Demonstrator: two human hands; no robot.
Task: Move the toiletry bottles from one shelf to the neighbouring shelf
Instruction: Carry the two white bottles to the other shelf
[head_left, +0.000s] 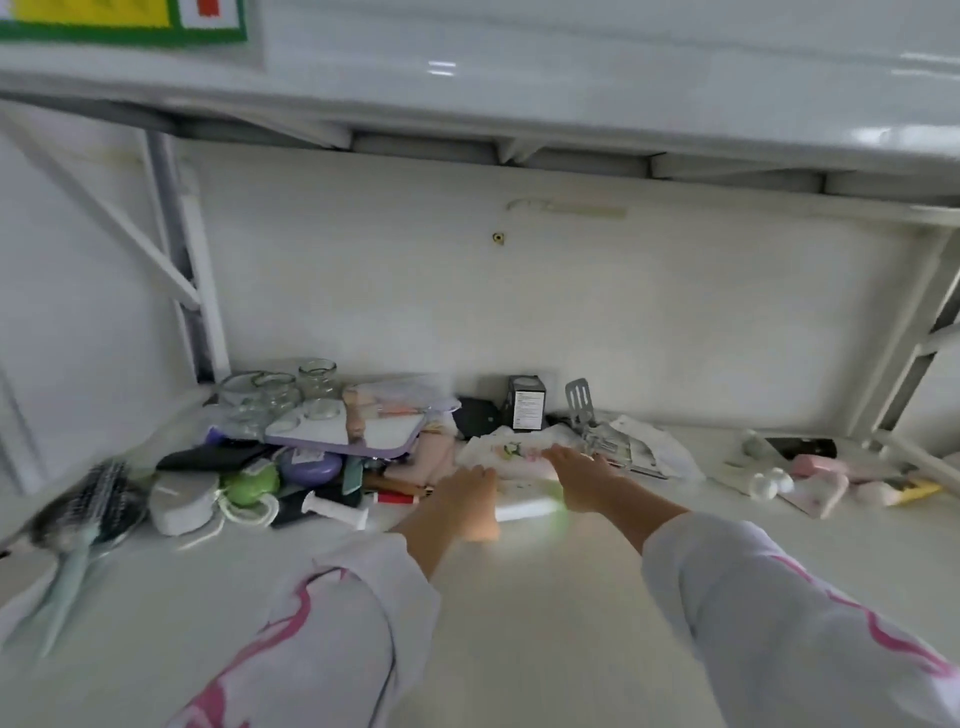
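Observation:
Both my hands reach forward over a white shelf surface (519, 597). My left hand (465, 496) and my right hand (582, 475) rest on the two ends of a white flat pack with a floral print (519, 457); their fingers curl over its edges, but the blur hides whether they grip it. Small toiletry items lie at the far right: white round-capped bottles (769, 483), pink tubes (821, 467) and a yellow tube (917, 491). A white tube-like bottle (335, 509) lies left of my left hand.
A cluttered heap fills the left: glass jars (291, 389), a purple-rimmed tray (343, 431), a purple case (311, 467), a green round item (254, 486), a hairbrush (85, 514). A black box (527, 408) and metal clip (582, 402) stand by the back wall. A shelf board (519, 104) hangs overhead.

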